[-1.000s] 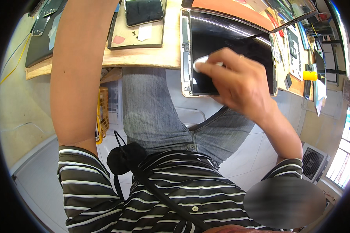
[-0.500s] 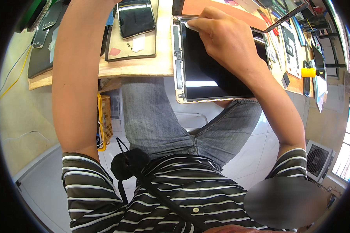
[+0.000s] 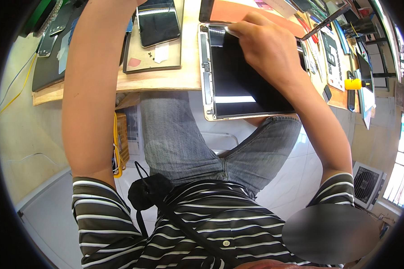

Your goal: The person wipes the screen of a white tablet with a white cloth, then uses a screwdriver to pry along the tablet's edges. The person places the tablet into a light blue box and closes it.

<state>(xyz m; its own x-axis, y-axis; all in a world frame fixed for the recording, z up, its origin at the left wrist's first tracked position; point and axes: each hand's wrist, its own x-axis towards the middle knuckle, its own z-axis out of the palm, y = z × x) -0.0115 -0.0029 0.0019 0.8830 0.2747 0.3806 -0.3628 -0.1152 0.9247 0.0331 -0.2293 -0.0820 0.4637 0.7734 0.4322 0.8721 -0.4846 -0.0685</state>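
A tablet [image 3: 229, 83] with its inner frame and metal strips bare along the left side lies at the table's front edge, its near part jutting out over my lap. My right hand [image 3: 269, 47] is closed above its far edge, fingers pinched on a small white piece [image 3: 228, 29], perhaps tissue or cloth, which touches the tablet near its far left corner. Most of that piece is hidden by the fingers. My left forearm [image 3: 92, 89] reaches over the table's left part; the hand is almost wholly cut off by the upper border, so its fingers are hidden.
Left of the tablet, a shallow tray [image 3: 177, 67] holds a black phone [image 3: 158, 24], a white paper scrap [image 3: 162, 53] and tiny screws. Beyond the tablet lies an orange panel [image 3: 231, 12]. To the right are tools, a white board-like part [image 3: 333, 62] and a yellow-handled tool [image 3: 353, 84].
My right hand has slid a little to the right along the tablet's far edge with the white piece. My left forearm has shifted slightly right.
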